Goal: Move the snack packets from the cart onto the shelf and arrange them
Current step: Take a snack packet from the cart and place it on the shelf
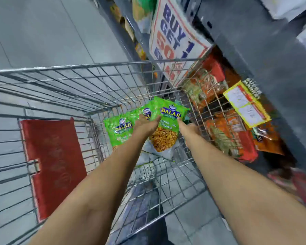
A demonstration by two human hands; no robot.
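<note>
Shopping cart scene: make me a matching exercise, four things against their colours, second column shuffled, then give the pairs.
Things:
1. snack packets
2. child-seat flap
3. price tag
4. cart

Colours:
A. red
B. silver-grey
C. green
D. yellow-bordered

Pairs: 1-C, 2-A, 3-D, 4-B
</note>
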